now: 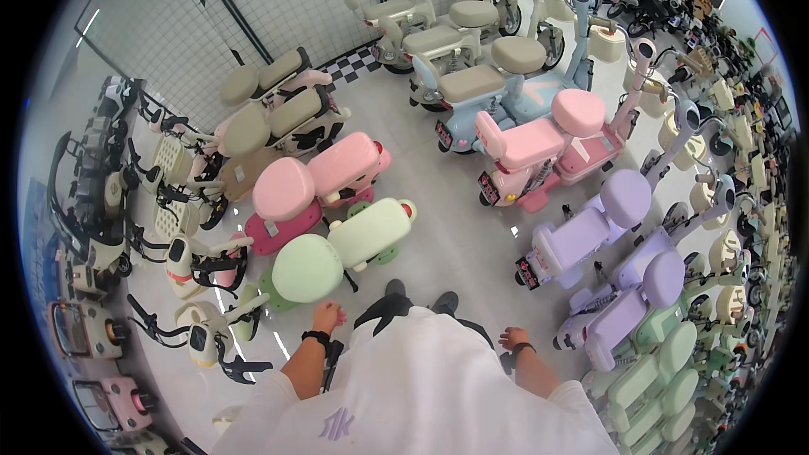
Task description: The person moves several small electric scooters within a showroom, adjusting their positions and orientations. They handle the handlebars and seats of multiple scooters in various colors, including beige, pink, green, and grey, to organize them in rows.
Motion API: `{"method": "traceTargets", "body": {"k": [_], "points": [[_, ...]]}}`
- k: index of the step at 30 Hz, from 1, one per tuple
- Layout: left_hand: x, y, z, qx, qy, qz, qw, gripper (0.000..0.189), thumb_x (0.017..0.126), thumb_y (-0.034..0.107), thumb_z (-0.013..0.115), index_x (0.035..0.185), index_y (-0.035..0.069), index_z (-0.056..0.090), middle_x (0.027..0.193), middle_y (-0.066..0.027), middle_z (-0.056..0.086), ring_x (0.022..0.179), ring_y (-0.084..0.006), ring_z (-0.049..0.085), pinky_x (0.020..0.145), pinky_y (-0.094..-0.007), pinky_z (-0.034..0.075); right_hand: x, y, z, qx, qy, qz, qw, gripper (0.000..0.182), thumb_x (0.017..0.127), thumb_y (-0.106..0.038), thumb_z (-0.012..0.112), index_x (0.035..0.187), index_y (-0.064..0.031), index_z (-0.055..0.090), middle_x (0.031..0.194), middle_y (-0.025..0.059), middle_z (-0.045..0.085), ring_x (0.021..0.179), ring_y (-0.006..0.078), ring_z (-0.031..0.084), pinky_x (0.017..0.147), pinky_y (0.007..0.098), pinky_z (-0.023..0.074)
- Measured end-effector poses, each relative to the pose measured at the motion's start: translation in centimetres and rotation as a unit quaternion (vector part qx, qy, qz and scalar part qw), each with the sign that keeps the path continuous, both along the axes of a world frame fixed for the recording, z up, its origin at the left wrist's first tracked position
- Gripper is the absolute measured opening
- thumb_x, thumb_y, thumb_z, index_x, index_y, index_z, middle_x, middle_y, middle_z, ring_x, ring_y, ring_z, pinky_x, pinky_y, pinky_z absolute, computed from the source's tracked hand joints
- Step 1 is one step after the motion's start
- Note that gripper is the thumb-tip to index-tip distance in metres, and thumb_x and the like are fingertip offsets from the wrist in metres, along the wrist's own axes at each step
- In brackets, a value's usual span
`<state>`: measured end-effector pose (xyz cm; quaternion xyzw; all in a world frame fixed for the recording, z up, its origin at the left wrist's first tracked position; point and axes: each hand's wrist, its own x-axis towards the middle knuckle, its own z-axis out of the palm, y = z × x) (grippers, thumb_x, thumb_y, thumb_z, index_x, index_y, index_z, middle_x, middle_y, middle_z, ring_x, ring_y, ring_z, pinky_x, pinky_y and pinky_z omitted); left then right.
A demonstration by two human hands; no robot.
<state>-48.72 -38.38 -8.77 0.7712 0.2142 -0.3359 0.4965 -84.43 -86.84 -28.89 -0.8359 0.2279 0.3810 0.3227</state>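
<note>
My left hand (329,317) hangs at my side with its fingers loosely curled and nothing seen in it. A black band is on that wrist. The nearest thing to it is the round pale-green seat (308,268) of an electric scooter, whose long cream rear seat (366,233) lies beyond. My right hand (514,337) hangs on the other side, its fingers slightly apart and holding nothing. It is nearest to a lilac scooter (619,322) to its right, apart from it.
Pink scooters (344,164) and beige-seated ones stand ahead on the left. On the right are a lilac scooter (575,246), a pink one (531,142), a blue one (471,83) and several green seats (635,385). A grey tiled floor aisle (436,202) runs between the rows toward a mesh wall (316,0).
</note>
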Motion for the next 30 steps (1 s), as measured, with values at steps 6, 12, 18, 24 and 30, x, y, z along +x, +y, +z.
{"method": "traceTargets", "body": {"k": [6,12,18,24,30], "points": [[2.4,-5.4,0.0,-0.019,0.015,-0.045,0.999,0.016,0.087,0.016,0.054,0.092,0.002,0.060,0.075,-0.0124,0.066,0.058,-0.0207,0.065,0.051,-0.0312,0.052,2.6,-0.6,1.7,-0.082,-0.064,0.100,0.990,0.032,0.078,-0.027,0.065,0.106,-0.0127,0.066,0.110,-0.0003,0.067,0.101,0.0209,0.062,0.086,0.0330,0.0506],[1.7,-4.7,-3.8,0.006,0.109,-0.029,0.994,0.022,0.087,0.015,0.050,0.098,-0.001,0.060,0.079,-0.0149,0.068,0.061,-0.0242,0.066,0.052,-0.0332,0.052,6.3,-4.5,0.1,-0.109,-0.076,0.072,0.989,0.026,0.075,-0.031,0.068,0.097,-0.0176,0.070,0.104,-0.0007,0.068,0.100,0.0217,0.061,0.086,0.0336,0.0494],[3.1,-2.7,-11.3,0.014,0.211,-0.049,0.976,0.026,0.086,0.015,0.049,0.102,-0.003,0.059,0.086,-0.0191,0.067,0.065,-0.0277,0.066,0.053,-0.0357,0.053,14.5,-11.6,6.9,0.042,0.004,-0.282,0.959,0.037,0.073,-0.030,0.072,0.102,-0.0088,0.064,0.099,0.0037,0.069,0.098,0.0243,0.062,0.084,0.0370,0.0502],[12.0,-7.0,-15.6,-0.151,0.187,0.080,0.967,0.023,0.086,0.015,0.051,0.099,-0.002,0.058,0.085,-0.0180,0.066,0.063,-0.0276,0.065,0.053,-0.0360,0.053,23.2,-18.0,6.9,0.017,0.091,-0.209,0.973,0.035,0.083,-0.025,0.064,0.109,-0.0036,0.058,0.097,0.0099,0.067,0.086,0.0278,0.065,0.074,0.0399,0.0528],[23.0,-16.7,-3.0,-0.160,-0.001,0.176,0.971,0.019,0.088,0.020,0.055,0.094,0.003,0.058,0.079,-0.0107,0.065,0.059,-0.0189,0.064,0.053,-0.0301,0.052,34.4,-20.6,2.8,-0.042,-0.079,-0.185,0.979,0.024,0.088,-0.016,0.053,0.106,-0.0012,0.059,0.095,0.0134,0.065,0.074,0.0249,0.065,0.058,0.0367,0.0529]]}}
